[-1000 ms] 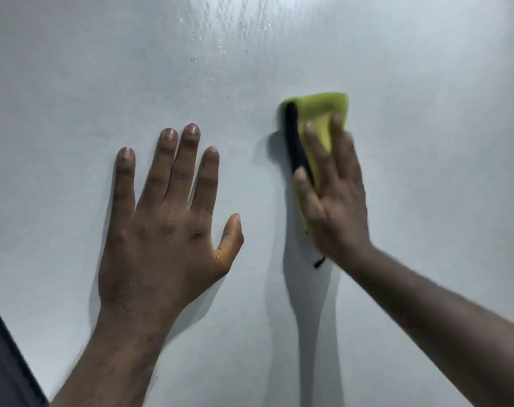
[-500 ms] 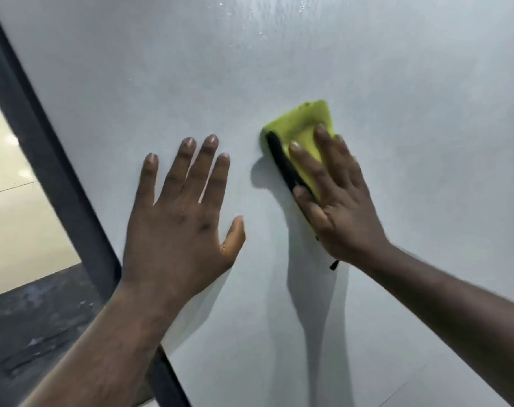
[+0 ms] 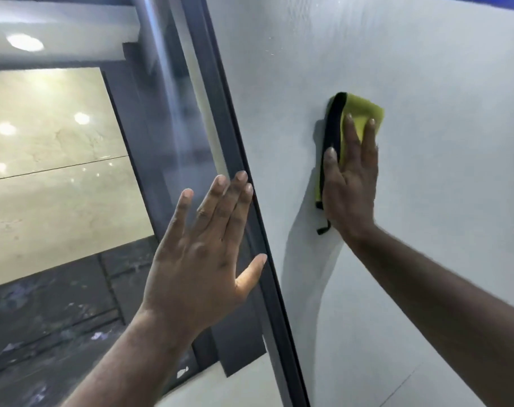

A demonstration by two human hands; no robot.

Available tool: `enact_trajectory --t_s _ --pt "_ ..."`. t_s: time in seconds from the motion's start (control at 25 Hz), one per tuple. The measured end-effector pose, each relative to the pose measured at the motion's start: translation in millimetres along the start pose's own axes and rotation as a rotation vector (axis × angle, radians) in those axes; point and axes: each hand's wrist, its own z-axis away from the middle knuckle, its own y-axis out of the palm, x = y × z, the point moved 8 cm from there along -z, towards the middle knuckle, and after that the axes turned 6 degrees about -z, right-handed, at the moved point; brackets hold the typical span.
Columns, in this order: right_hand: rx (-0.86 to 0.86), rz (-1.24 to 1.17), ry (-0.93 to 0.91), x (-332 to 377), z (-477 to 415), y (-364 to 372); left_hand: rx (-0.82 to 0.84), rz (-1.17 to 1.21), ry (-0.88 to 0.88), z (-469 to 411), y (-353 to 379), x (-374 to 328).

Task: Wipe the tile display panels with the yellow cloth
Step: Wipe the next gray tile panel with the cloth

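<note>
A pale grey tile display panel [image 3: 426,69] fills the right half of the head view. My right hand [image 3: 351,183] lies flat on it with straight fingers and presses a folded yellow cloth [image 3: 364,111] with a black edge against the panel. My left hand [image 3: 203,254] is raised with fingers spread and straight, holding nothing. It sits over the panel's dark left frame [image 3: 229,136], and I cannot tell whether it touches the frame.
Behind the frame at the left stands another glossy cream tile panel [image 3: 50,171] with light reflections. Below it is a dark stained floor [image 3: 44,333]. A blue strip [image 3: 484,2] runs along the panel's top right.
The view has swung left, bringing the panel's dark frame and the cream tile behind it into sight. My left hand has left the panel face and now lies over the frame. The cloth stays pressed.
</note>
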Motion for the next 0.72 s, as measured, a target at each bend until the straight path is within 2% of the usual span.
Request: enact_trajectory --t_s 0.04,0.12,0.16,0.2,0.24,0.32,0.36,0.4,0.44,0.52,0.56,0.64,0.72 --pt "-0.011 0.043 -0.024 18.4 10.8 8.9 -0.009 0.050 0.003 3.5 0.0 3.4" --pt "0.096 0.169 -0.345 50.7 62.1 37.5 -0.022 0.145 0.005 9.6 2.7 10.1" --pt "0.176 0.195 -0.463 53.5 89.6 44.3 -0.019 0.177 0.015 13.6 5.3 11.9" --pt "0.193 0.190 -0.500 49.7 98.4 40.8 -0.017 0.199 0.024 18.1 8.1 13.6" --pt "0.161 0.167 -0.442 46.4 90.4 34.4 -0.015 0.221 0.026 21.9 10.7 16.1" --pt "0.027 0.054 -0.103 37.1 51.3 25.7 -0.005 0.270 0.022 25.4 15.6 19.2" --pt "-0.015 0.030 0.008 42.3 40.2 27.6 -0.007 0.293 0.021 26.2 16.1 20.0" --pt "-0.040 0.053 0.007 53.4 41.2 31.9 -0.024 0.316 0.015 25.5 14.7 20.7" --pt "-0.037 0.100 -0.093 66.8 53.5 38.5 -0.052 0.339 0.004 24.6 12.7 21.5" --pt "0.061 0.167 -0.321 68.9 103.0 51.3 -0.097 0.383 -0.014 24.0 10.3 20.9" --pt "0.106 0.184 -0.353 53.5 123.8 48.6 -0.109 0.407 -0.017 25.2 10.8 18.2" --pt "0.083 0.181 -0.228 16.5 122.5 29.7 -0.125 0.440 -0.015 28.7 12.9 11.9" --pt "-0.042 0.057 0.075 -7.5 98.0 15.8 -0.144 0.456 -0.005 29.5 14.2 6.9"
